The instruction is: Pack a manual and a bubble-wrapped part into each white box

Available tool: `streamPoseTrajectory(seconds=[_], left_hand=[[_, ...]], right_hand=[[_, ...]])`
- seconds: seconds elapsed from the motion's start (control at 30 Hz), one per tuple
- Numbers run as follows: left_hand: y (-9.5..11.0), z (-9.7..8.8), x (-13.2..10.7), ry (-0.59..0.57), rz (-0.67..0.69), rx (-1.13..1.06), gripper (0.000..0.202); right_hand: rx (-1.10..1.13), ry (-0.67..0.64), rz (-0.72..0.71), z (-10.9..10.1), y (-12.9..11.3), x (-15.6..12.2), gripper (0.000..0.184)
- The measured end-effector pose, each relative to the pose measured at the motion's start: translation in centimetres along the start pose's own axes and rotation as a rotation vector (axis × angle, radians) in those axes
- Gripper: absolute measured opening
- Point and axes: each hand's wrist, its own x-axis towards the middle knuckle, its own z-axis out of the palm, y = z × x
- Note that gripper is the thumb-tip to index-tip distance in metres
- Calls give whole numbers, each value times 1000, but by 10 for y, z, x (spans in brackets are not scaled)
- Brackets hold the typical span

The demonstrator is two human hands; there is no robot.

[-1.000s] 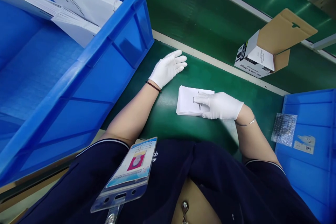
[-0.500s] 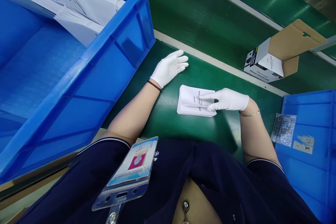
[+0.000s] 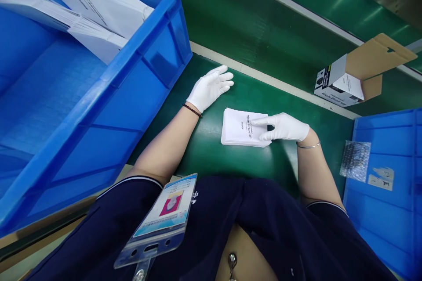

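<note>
Where the near end of the stack's top sheet lies in view, we see the right hand [image 3: 286, 127] in its white glove, its grip partly open, with forefinger [image 3: 265, 120] and thumb [image 3: 267, 134] apart and a dark gap between them. Both digits touch the right end of the stack [image 3: 234, 129]; we cannot tell whether they have hold of any sheet. The stack lies flat on the green counter [image 3: 257, 162], its edges slightly uneven, and we can read "Minute Stream" on its top sheet, the lettering turned sideways. A metal bangle [image 3: 309, 145] circles the right wrist. Beyond the stack's far left corner, apart from it, the gloved left hand [image 3: 208, 88] rests by the counter with fingers stretched out and a little spread, and we see a beaded bracelet [image 3: 192, 110] below its glove. Farther off, by the pale strip [image 3: 283, 86], we find an open box [image 3: 365, 63] with its brown flap raised. On our left stands a big blue crate [image 3: 115, 145] with white booklets [image 3: 89, 13] inside; on our right, a second crate [image 3: 389, 228] has a shiny bubbled packet [image 3: 356, 161] against its wall, beside a torn label [image 3: 380, 178]. Nearest us, a badge [image 3: 171, 204] lies over the dark shirt [image 3: 263, 210].
</note>
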Motion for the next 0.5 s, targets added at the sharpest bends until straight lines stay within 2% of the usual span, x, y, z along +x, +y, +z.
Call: streamPoseTrajectory(seconds=[0.07,0.13,0.2,0.27,0.3,0.37,0.43,0.5], left_hand=[[-1,-1,1,1,-2,10,53],[0,-1,0,1,2,23,53],[2,0,-2,-19,26,50,56],[6,4,-7,-93,60,126,60],[8,6,-10,-162,73,194,63],[9,14,-18,-374,71,398,66],[5,21,-23,-608,81,637,68],[-3,27,-26,-761,125,838,69]], right_hand=[[-48,-2,0,-2,-4,-2,65],[-103,47,-10,-4,-9,-7,61],[-145,172,42,-6,-11,-16,48],[-182,320,190,-5,-9,-27,40],[-194,367,273,-3,-8,-33,39],[-188,388,377,8,-4,-44,41],[-169,369,395,25,-3,-54,43],[-164,389,378,43,-7,-60,46]])
